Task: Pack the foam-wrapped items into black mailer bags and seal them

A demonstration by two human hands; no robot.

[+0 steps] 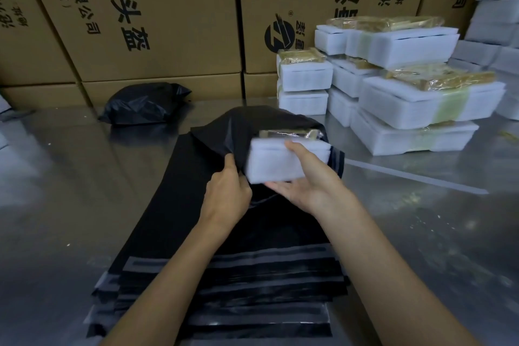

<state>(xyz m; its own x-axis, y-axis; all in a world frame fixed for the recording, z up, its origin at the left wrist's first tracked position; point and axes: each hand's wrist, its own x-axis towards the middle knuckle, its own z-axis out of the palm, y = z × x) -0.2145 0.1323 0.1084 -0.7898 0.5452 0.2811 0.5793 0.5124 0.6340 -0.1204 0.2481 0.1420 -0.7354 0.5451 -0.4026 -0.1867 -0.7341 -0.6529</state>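
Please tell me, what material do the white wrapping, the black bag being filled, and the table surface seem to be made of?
White wrapping: looks like soft foam sheet, matte, with layered edges.
Black bag: probably thin plastic film, slightly glossy; it creases and shows highlights where the left hand pinches it.
Table: apparently metal, perhaps stainless steel; it reflects the boxes dimly.

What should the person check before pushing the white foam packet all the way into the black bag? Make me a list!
1. Left hand pinches the black mailer bag at its mouth: ok.
2. Bag mouth open wide enough: ok.
3. Right hand holds the foam-wrapped item firmly: ok.
4. Item fully inside: not ok, the near end sticks out.
5. Bag free of tears: cannot tell.
6. Stack of flat bags under the arms lies tidy: ok.
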